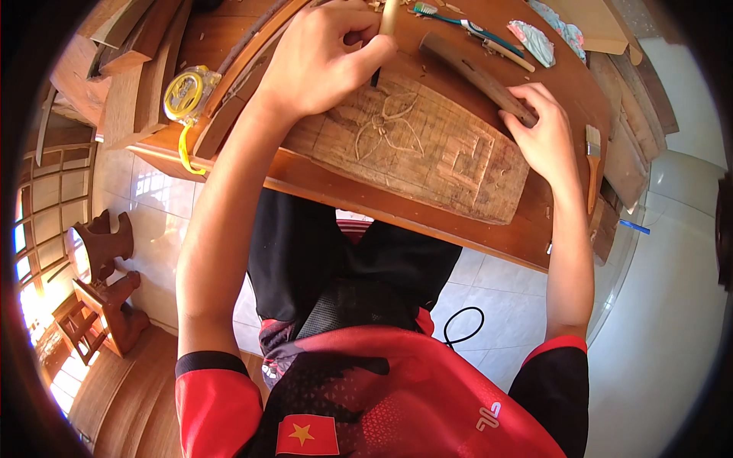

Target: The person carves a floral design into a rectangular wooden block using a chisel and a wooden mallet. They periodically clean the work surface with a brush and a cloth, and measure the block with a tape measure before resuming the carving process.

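Note:
My left hand (324,61) is closed around a chisel (389,17) with a pale wooden handle. Its dark blade points down at the top edge of a carved wooden board (435,149). The board bears a flower outline in its middle and an angular pattern toward its right end. A dark wooden stick (466,70) lies slanted over the board's upper right, and the fingers of my right hand (544,133) wrap its near end.
Past the board on the wooden table (366,187) are a toothbrush (489,34) and a crumpled cloth (532,42). A paintbrush (592,164) lies at the right edge. On the left sits a yellow tape measure (185,95) beside stacked planks (141,84).

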